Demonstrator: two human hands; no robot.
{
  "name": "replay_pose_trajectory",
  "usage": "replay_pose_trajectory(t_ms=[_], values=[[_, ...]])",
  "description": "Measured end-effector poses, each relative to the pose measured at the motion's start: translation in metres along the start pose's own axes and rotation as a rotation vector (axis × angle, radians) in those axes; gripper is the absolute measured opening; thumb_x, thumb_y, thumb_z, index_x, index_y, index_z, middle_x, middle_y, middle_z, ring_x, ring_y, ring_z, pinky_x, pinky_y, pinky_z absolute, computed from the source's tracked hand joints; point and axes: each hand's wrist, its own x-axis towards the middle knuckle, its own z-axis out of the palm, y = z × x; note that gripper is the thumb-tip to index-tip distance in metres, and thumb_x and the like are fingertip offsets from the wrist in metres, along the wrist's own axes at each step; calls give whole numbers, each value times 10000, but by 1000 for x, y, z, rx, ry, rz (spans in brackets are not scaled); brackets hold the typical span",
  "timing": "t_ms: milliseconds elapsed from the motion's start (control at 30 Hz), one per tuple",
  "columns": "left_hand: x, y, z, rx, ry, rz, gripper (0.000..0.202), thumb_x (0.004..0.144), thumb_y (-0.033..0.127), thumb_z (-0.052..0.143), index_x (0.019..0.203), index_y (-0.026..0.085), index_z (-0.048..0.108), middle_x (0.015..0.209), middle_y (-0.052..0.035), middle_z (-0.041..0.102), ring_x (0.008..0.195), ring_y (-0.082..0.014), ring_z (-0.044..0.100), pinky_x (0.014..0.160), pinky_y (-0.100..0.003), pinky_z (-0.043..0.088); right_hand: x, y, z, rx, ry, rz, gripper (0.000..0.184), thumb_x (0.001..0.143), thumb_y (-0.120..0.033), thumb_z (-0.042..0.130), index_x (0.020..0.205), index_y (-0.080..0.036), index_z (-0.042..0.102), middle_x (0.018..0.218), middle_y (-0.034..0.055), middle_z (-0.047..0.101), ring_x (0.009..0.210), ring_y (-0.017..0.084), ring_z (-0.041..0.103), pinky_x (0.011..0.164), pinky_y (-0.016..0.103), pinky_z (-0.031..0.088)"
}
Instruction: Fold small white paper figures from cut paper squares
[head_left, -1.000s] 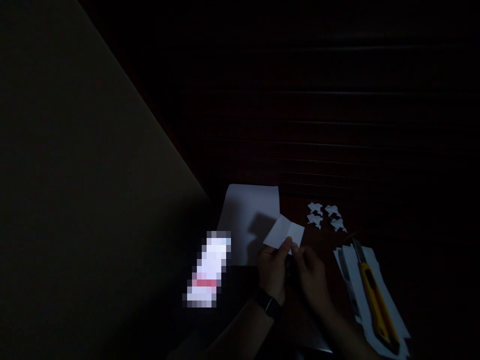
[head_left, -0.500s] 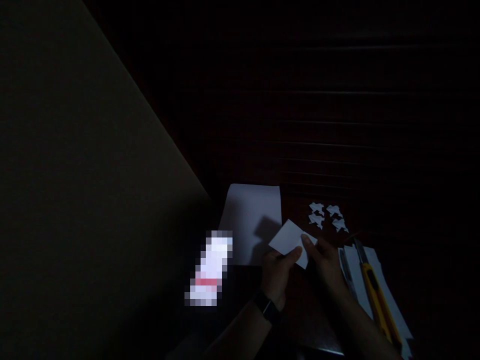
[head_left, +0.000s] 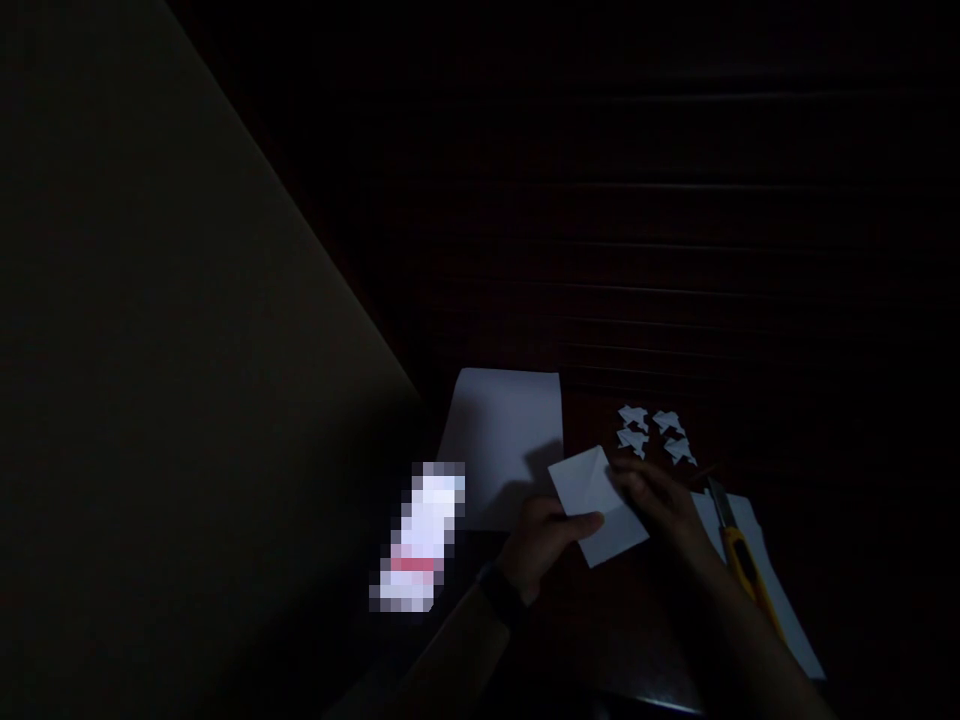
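A creased square of white paper (head_left: 589, 492) is raised above the dark table. My left hand (head_left: 534, 548) grips its lower left side, the thumb pressed on the face and the other fingers behind. At the upper right edge, the curled fingers of my right hand (head_left: 664, 500) hold the paper; dim light hides part of their contact. Beyond the right hand lie several small folded paper figures (head_left: 634, 440) in a cluster.
A large white sheet (head_left: 510, 420) lies behind my left hand. At left glows a pixelated bright screen (head_left: 418, 535). On the right, a yellow box cutter (head_left: 742, 565), blade extended, rests on white papers (head_left: 787, 600). A pale wall (head_left: 187, 350) rises at left.
The paper has turned and now shows its full square face. My right hand has moved from its front to its upper right edge. My left wrist has shifted left.
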Motion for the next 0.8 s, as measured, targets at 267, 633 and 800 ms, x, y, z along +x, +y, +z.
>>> replay_pose_trajectory(t_ms=[267,633,800], values=[[6,6,-11,183,51,83,294,683,411,670,737,126,722,734,-82,704,669,-209,626,579,-269,457,-2,9,-2,-67,-175,30,291,674,-371,701,515,-154,589,480,-23,541,451,104,451,453,226,324],[3,15,-12,146,4,68,289,703,408,650,758,132,718,742,-84,697,674,-202,625,580,-265,460,-4,2,4,-25,-157,-6,222,671,-370,705,619,-168,629,565,-12,601,510,129,509,473,231,386],[2,17,-12,185,-16,54,302,722,419,628,675,131,706,608,-55,655,541,-147,575,498,-231,412,-6,5,3,49,-267,73,279,723,-399,654,870,-164,689,747,31,676,635,175,583,572,279,448]])
